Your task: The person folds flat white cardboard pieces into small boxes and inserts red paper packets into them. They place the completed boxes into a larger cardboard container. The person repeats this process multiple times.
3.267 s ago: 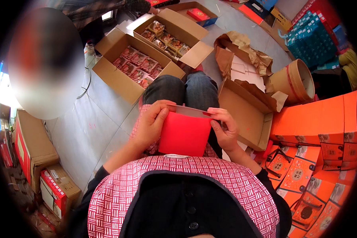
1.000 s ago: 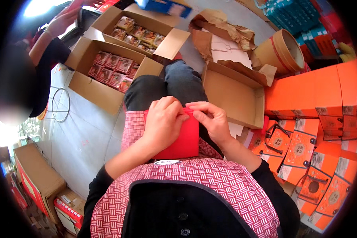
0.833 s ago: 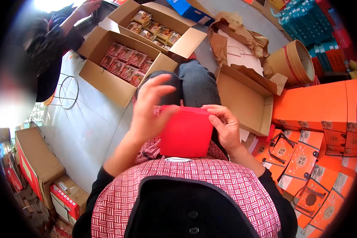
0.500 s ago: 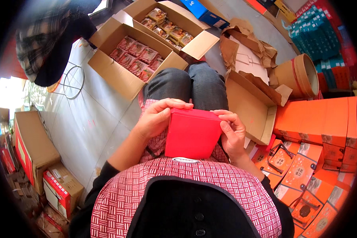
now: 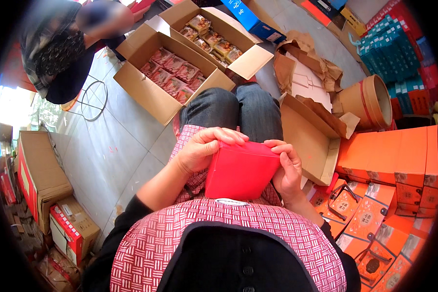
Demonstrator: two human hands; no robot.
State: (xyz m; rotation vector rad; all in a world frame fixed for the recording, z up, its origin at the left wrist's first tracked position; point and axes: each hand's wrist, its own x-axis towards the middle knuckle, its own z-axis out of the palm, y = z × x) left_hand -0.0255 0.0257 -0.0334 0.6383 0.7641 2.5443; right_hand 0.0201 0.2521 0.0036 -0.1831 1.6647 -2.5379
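Observation:
A plain red box [image 5: 241,171] is held between my two hands over my lap, its broad side turned up toward me. My left hand [image 5: 210,147] grips its upper left corner, with fingers bent over the far edge. At the right corner my right hand [image 5: 287,168] pinches the edge between thumb and curled fingers. The box's underside and anything inside it are hidden. Below its near edge shows a white oval patch [image 5: 231,202] on my patterned apron.
Beyond my knees stand open cartons of pink packets [image 5: 173,73] and yellowish packets [image 5: 214,41]. To the right are a shallow cardboard tray [image 5: 306,141], a round drum [image 5: 365,103] and stacked orange boxes [image 5: 389,151]. Closed cartons [image 5: 44,180] stand at left; another person [image 5: 58,53] sits far left.
The red box is tilted slightly more, and my left fingers have slid further over its top edge. The person at far left has leaned so that more of them shows.

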